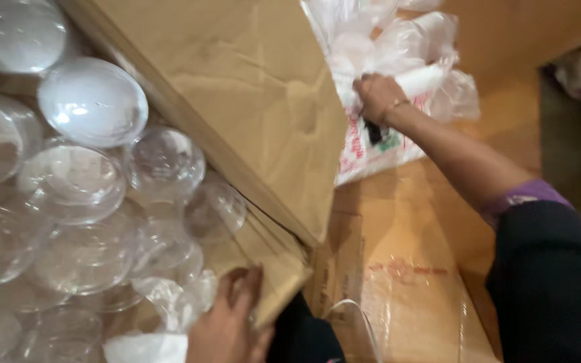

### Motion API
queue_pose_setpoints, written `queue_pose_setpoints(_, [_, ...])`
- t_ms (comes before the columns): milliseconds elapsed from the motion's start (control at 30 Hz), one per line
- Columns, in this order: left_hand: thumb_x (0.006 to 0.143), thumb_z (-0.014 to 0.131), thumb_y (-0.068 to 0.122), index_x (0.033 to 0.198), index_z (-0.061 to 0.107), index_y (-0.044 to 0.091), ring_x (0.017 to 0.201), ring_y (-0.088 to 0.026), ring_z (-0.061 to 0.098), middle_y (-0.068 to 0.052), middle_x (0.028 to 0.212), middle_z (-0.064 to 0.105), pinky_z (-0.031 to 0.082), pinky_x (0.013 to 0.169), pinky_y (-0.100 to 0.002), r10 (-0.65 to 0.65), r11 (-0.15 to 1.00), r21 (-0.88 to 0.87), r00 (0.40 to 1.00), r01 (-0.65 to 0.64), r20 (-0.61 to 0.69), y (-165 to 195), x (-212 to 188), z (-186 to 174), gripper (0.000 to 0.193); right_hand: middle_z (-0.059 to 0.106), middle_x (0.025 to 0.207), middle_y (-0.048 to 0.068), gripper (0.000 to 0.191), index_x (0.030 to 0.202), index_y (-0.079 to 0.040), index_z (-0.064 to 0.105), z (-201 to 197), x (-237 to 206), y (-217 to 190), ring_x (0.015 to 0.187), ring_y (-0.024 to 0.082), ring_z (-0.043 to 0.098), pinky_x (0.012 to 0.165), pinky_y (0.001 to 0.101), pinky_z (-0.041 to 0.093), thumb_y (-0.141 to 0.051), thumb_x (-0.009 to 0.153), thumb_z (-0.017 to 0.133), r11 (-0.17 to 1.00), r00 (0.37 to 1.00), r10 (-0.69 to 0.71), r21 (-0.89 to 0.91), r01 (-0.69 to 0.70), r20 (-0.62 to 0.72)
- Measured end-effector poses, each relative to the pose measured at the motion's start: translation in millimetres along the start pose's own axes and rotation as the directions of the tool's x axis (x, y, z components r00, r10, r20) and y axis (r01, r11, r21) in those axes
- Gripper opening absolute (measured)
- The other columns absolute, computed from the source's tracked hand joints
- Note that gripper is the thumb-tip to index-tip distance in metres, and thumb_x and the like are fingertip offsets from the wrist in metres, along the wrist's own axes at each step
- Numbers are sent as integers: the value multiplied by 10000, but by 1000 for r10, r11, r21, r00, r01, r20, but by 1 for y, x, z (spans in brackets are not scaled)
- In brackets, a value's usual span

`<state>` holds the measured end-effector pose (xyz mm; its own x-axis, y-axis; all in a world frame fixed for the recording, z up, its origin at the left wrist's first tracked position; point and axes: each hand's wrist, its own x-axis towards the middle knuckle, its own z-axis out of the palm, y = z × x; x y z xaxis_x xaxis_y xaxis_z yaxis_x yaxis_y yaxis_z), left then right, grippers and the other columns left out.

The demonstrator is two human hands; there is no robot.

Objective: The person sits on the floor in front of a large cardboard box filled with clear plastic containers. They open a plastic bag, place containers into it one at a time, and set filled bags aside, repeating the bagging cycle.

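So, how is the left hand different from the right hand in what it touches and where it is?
The left hand lies low and near, on the brown cardboard flap beside the clear plastic lids; the right hand reaches far out. The left hand rests with spread fingers; the right hand is closed on a white plastic bag. Both are bare.

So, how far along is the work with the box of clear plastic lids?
Done: the cardboard box is open, its flap folded back, and many clear dome lids lie loose inside. In hand: the left hand rests at the box edge beside the lids, while the right hand grips a plastic bag. Left: the lids remain in the box; none is visibly in the bag.
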<state>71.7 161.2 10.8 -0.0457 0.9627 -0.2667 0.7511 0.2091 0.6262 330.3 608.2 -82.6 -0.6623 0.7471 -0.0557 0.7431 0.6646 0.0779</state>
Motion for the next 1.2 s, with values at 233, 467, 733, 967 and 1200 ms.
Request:
queue_pose_setpoints(233, [581,947,388,1528,407,294,955,-379,736,-48,1475,436,606,734,-495,-21,995,103,996,12,89,-18,6,41,1095,623,1165,151,378,1129,-51,624,-48,100,31,1131,344,581,918,515,458,-150,790,759,931,850,155,-213,-295,-503])
queue_pose_setpoints(467, [628,875,224,1507,443,250,1001,-412,695,-59,1462,466,564,775,-498,-80,997,20,995,79,55,22,13,-1,979,605,1215,191,445,1175,-56,615,-96,66,32,1100,413,570,881,513,478,-177,798,818,960,815,280,136,-245,-508])
queue_pose_setpoints(733, [811,789,505,1437,535,132,1100,-361,665,-129,1326,620,523,890,-428,18,984,-174,987,-45,-157,9,33,-16,772,708,847,198,418,1101,-12,720,-100,-127,45,751,397,669,657,539,561,-327,847,826,718,822,380,424,-552,425])
queue_pose_setpoints(967, [914,612,173,1526,451,83,982,-139,573,-66,1243,652,481,843,-339,-107,586,-801,969,-121,-224,-58,56,-18,639,817,1023,175,633,1055,3,843,86,-285,-5,910,268,740,842,425,624,-522,701,838,582,499,-20,416,-699,866])
queue_pose_setpoints(1200, [985,501,37,1432,475,-18,949,-146,662,-135,1182,731,530,912,-292,-86,488,-828,928,-278,-362,-66,67,-44,451,764,963,79,506,1041,-74,777,13,-227,-39,840,239,762,755,383,652,-533,834,825,957,476,289,-230,-180,830])
